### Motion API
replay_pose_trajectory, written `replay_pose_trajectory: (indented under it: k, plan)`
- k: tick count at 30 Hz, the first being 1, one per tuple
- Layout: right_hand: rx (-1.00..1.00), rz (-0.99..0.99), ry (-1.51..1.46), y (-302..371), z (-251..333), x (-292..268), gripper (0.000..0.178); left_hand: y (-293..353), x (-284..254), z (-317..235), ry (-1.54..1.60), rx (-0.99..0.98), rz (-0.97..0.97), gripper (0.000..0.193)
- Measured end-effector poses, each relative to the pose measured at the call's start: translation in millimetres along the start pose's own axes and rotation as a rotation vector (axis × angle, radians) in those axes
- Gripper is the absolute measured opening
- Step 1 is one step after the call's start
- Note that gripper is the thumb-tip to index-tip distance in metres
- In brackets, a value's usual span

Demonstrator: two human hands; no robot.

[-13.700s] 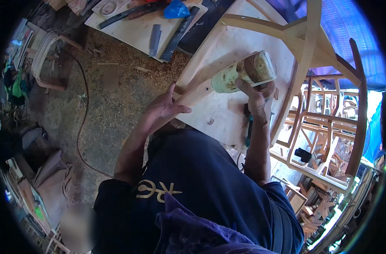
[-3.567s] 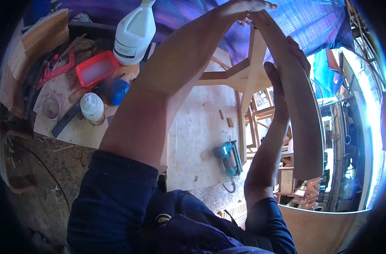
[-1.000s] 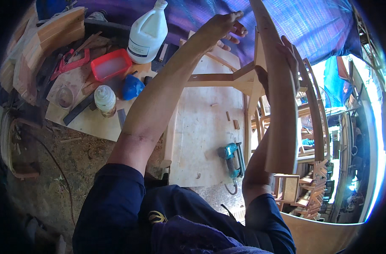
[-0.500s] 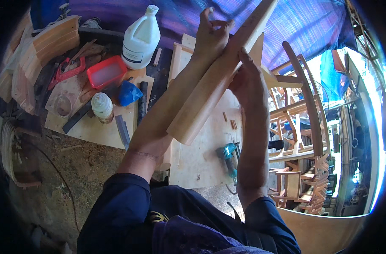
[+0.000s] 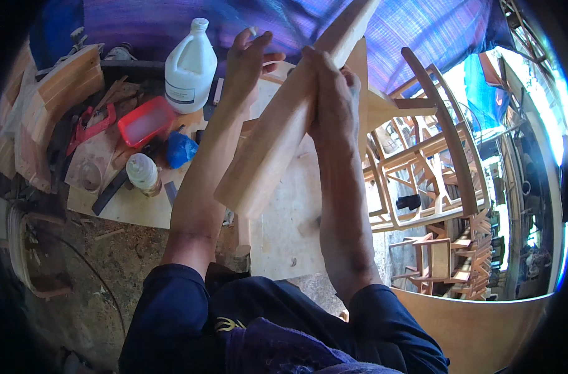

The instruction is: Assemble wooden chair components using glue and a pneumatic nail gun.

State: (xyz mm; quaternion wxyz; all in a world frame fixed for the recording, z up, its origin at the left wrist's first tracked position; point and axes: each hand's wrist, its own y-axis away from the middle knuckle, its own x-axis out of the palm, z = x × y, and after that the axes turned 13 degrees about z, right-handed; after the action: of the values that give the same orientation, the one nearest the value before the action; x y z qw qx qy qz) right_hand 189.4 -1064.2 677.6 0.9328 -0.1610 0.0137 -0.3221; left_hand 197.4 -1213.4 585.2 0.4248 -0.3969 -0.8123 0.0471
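My right hand (image 5: pixel 335 93) is wrapped around a long, pale wooden piece (image 5: pixel 268 146), its thumb lying over the top face. The piece is held tilted above the worktable, running from the near left up to the far right, where its end leaves the picture. My left hand (image 5: pixel 245 59) is raised to the left of the wood, apart from it, with fingers spread and partly bent; nothing shows in it. Below the wood lies the pale tabletop (image 5: pixel 284 246), partly hidden by my right forearm.
On a side board to the left are a white jug (image 5: pixel 190 75), a red tray (image 5: pixel 146 121), a small bottle (image 5: pixel 142 173), a blue plastic bundle (image 5: pixel 181 149) and a red clamp (image 5: pixel 92 129). Curved wooden parts (image 5: pixel 60 100) stand far left. Wooden chair frames (image 5: pixel 433 156) fill the right.
The wooden piece and my right hand have shifted left. My left hand has moved left, away from the wood. The green power tool on the table is now hidden from sight.
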Motion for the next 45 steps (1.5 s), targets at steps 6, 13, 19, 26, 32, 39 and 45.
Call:
replay_pose_trajectory:
  k: [6, 13, 19, 26, 32, 39, 45]
  plan:
    - [0.116, -0.096, 0.116, 6, 11, 3, 0.034, 10, 0, 19, 0.039, -0.105, -0.081, 0.048]
    - [0.086, 0.191, -0.093, 2, 35, 0, 0.043, 6, -17, 46, -0.013, -0.079, -0.008, 0.041]
    - [0.082, 0.235, 0.048, 2, 15, 16, 0.045, 19, -22, 38, 0.208, 0.003, 0.029, 0.049]
    - [-0.064, 0.215, 0.323, 35, 18, -18, 0.068, 22, -12, 15, -0.265, -0.111, 0.066, 0.066]
    - [0.058, -0.028, 0.675, 56, 31, -102, 0.060, -3, 19, 34, -0.656, 0.171, 0.340, 0.088]
    - [0.050, -0.169, 0.708, 97, 33, -141, 0.061, -11, 65, 27, -1.100, 0.327, 0.322, 0.094]
    - [0.105, -0.210, 0.786, 100, 29, -153, 0.064, -16, 98, 20, -1.603, 0.543, 0.192, 0.085]
